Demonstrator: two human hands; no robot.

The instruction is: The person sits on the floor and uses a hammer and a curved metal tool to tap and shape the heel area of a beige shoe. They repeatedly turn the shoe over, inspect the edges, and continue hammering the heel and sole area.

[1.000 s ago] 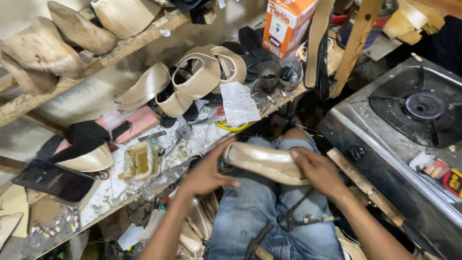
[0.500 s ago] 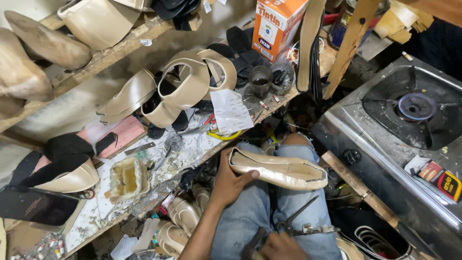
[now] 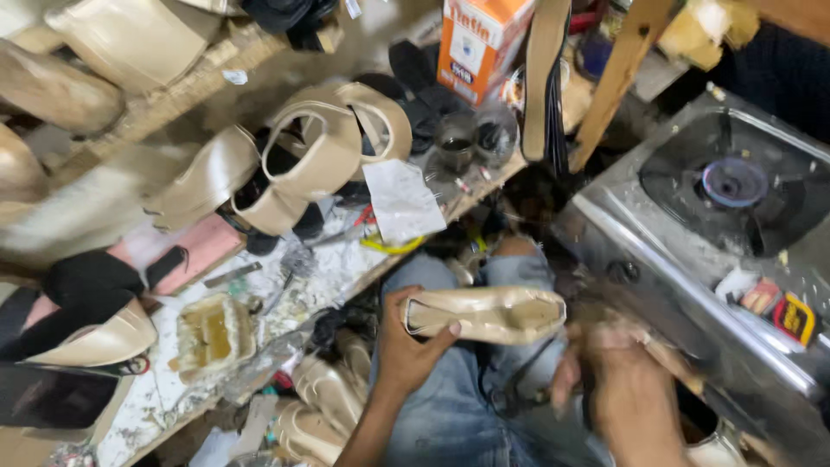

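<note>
1. My left hand (image 3: 411,342) is clamped on one end of a beige sole (image 3: 486,313), thumb on its near edge and fingers wrapped beneath.
2. The sole lies level across my lap, above my jeans (image 3: 450,406), its other end sticking out free towards the stove.
3. My right hand (image 3: 627,389) is low on the right, just below and beside the sole's free end, not touching it. It is blurred; I cannot tell whether its fingers are apart or closed, or whether it holds anything.
4. To the right stands a steel gas stove (image 3: 692,259) with a round burner (image 3: 733,182) on top and small packets near its edge.
5. On the left runs a spattered workbench (image 3: 285,285). A glue tray (image 3: 212,333) sits on it, with a paper sheet (image 3: 402,201) further along near the bench edge.
6. Beige strappy sandals (image 3: 320,160) stand behind the tray, and a beige heel (image 3: 95,342) lies at the far left.
7. An orange box (image 3: 480,43) stands at the top, beside a wooden post (image 3: 618,73).
8. More beige sandals (image 3: 324,402) lie below the bench, just beside my left forearm.
</note>
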